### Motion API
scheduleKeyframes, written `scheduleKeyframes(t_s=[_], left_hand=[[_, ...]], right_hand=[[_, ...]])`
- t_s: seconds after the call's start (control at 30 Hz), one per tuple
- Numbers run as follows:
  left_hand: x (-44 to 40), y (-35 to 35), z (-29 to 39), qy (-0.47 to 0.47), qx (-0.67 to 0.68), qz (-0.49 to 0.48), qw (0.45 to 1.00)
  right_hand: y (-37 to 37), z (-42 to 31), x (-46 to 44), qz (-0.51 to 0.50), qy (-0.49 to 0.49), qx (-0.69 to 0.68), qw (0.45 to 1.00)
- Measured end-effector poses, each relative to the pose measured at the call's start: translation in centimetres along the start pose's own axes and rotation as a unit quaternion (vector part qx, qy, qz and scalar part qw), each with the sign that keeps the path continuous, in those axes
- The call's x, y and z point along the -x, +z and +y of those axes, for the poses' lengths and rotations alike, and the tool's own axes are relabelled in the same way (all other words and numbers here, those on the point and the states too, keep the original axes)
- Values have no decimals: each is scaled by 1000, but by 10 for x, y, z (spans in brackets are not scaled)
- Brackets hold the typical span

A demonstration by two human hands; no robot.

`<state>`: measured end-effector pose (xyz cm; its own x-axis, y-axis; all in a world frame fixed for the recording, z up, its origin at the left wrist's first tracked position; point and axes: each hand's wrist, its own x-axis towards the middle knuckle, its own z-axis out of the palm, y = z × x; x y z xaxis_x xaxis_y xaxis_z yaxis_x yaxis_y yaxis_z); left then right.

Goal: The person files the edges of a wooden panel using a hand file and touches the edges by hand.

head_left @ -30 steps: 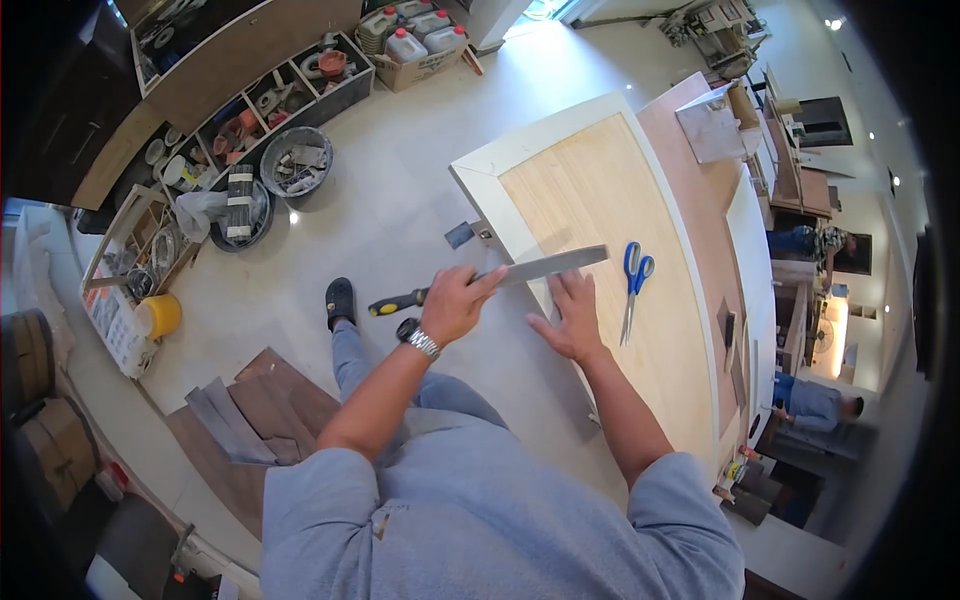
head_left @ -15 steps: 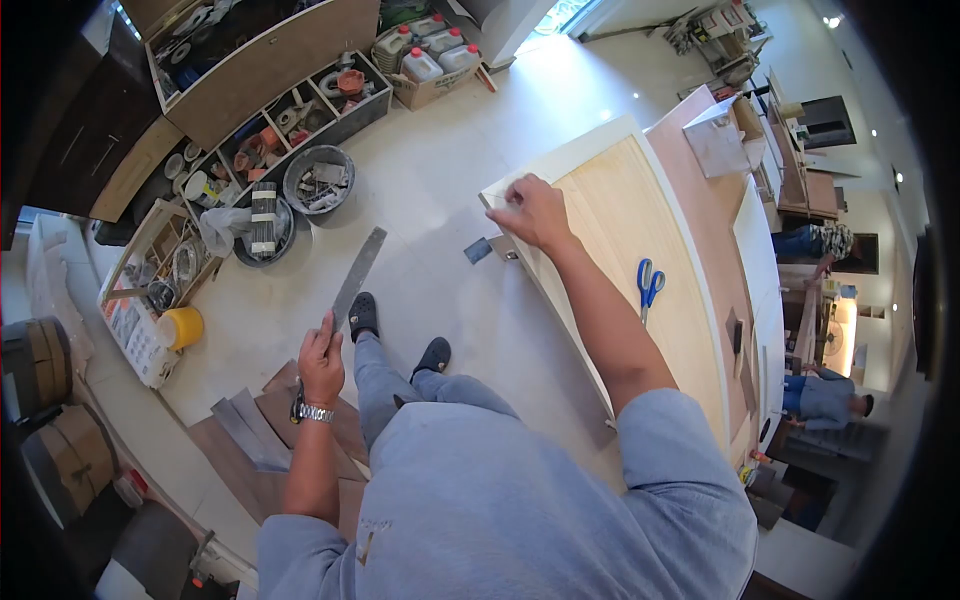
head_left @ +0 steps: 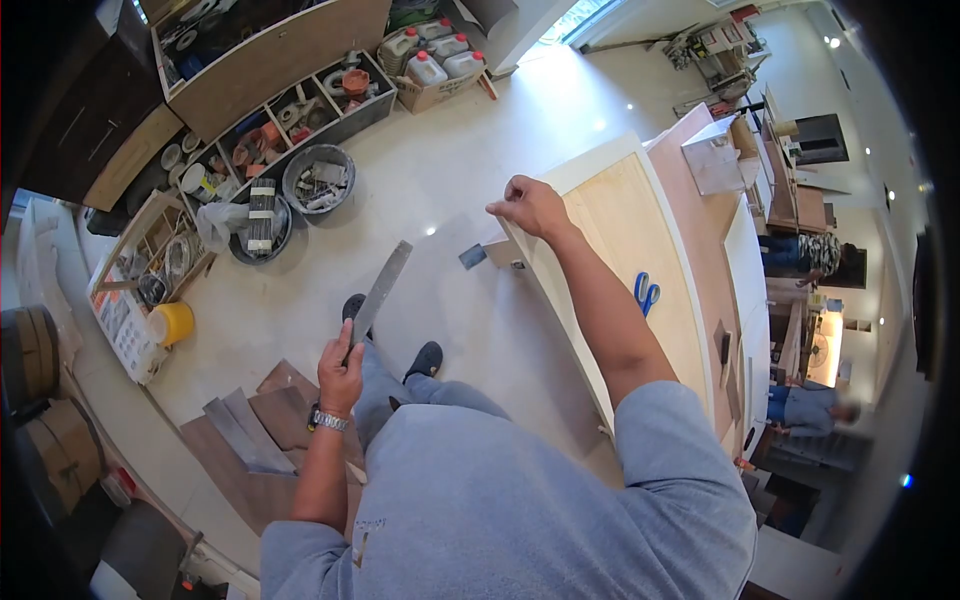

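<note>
My left hand [head_left: 340,380], below a silver watch, is closed round the flat metal file [head_left: 384,285]; its grey blade points up and to the right above the floor, and its handle is mostly hidden. My right hand [head_left: 533,208] is at the near upper corner of the pale wooden panel [head_left: 600,215] with a white border. Its fingers are bent and pressed together; whether they pinch anything is too small to tell. Blue-handled scissors [head_left: 647,293] lie on the panel, their blades hidden behind my right forearm.
Brown board pieces [head_left: 285,400] lie on the floor at lower left. Two tubs, one a debris bucket [head_left: 319,180], stand near a compartment box [head_left: 350,115]. A dark-handled tool [head_left: 725,348] rests beyond the panel. Two people [head_left: 805,410] [head_left: 805,252] are at far right.
My left hand has carried the file away from the panel, down and left, and more recently slightly right. My right hand has moved up the panel to its corner, its fingers now bent together.
</note>
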<state>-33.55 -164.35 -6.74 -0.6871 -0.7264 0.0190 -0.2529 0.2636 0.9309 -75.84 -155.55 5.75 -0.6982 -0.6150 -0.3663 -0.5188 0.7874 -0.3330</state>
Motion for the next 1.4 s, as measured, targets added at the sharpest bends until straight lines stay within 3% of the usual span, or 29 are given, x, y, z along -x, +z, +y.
scheduleKeyframes(t_s=[0.13,0.33,0.43,0.53,0.67,0.77,0.97,1.13,1.23,1.4], left_hand=[[-9,11,6,-17,10,-23,1000],[-26,52,1,25,52,-8,998],[-41,74,13,53,49,-12,997],[-63,88,39,50,34,-45,997],[-100,112,43,102,-15,-78,992],[-124,134,31,151,-10,-80,985],[-135,172,30,201,-12,-109,973],[-74,237,75,278,-42,-125,952],[-55,235,78,280,-29,-153,947],[-69,211,39,205,-26,-140,968]], right_hand=[[11,24,-14,56,30,-130,989],[7,24,3,101,36,-67,992],[-3,34,5,212,106,-92,967],[3,68,20,275,68,-114,952],[25,122,76,302,-63,-84,947],[27,152,124,323,-33,37,945],[29,201,205,293,34,38,955],[51,207,232,269,57,2,962],[62,201,253,240,20,19,970],[75,176,281,232,-25,39,972]])
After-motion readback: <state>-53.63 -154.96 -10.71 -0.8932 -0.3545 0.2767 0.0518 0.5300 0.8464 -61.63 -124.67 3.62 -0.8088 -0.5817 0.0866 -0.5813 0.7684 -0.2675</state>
